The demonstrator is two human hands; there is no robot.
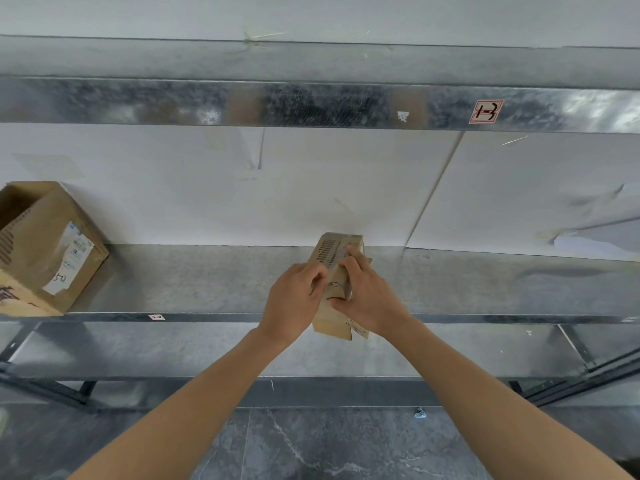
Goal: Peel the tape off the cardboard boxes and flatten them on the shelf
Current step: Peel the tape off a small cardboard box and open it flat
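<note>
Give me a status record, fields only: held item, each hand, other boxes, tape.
held item: small cardboard box, printed face toward the camera, over the front edge of the shelf
left hand: grips the box's left side
right hand: grips its right side
other box: larger box, open, with a white label, at the shelf's left end
tape: cannot tell

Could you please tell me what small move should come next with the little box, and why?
Probably peel at the tape with the left hand while the right hand steadies the small cardboard box: both hands grip it over the shelf, it is not yet flattened, and no loosened tape shows.
</note>
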